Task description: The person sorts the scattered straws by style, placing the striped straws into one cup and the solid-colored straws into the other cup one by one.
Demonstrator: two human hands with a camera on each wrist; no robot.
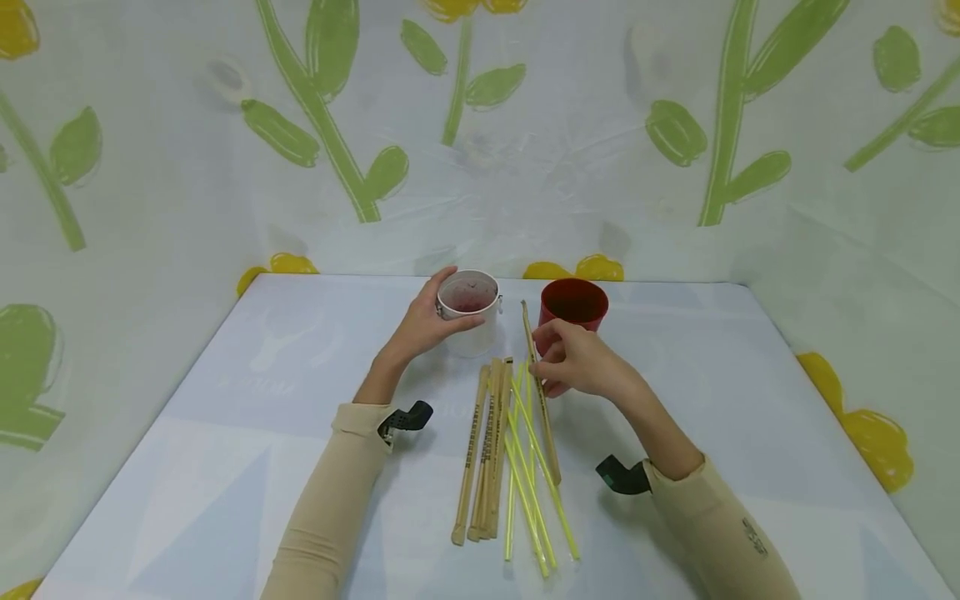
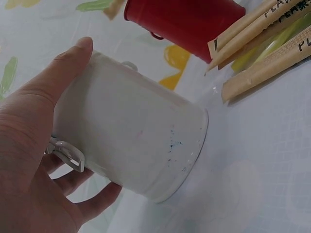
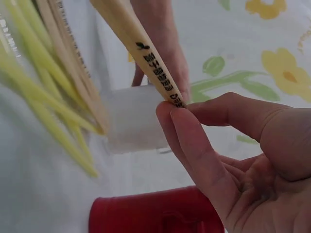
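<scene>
My left hand (image 1: 422,327) grips a white bucket (image 1: 477,338) near its rim, thumb on the near side and fingers round the other. The bucket has a small metal loop (image 2: 70,153) and faint blue specks; it is upright. Between thumb and fingertips my right hand (image 1: 583,360) pinches a brown paper-wrapped straw (image 1: 550,442) with dark print. That straw slants beside the yellow straws, its upper end pointing away between the two buckets. A red bucket (image 1: 573,292) stands just beyond my right hand, which partly covers it in the head view.
Several paper-wrapped straws (image 1: 499,442) lie side by side on the white table (image 1: 300,483). To their right, several yellow straws (image 1: 558,508) in clear wrappers lie fanned out. A wall sheet with printed flowers (image 1: 525,200) rises behind the table.
</scene>
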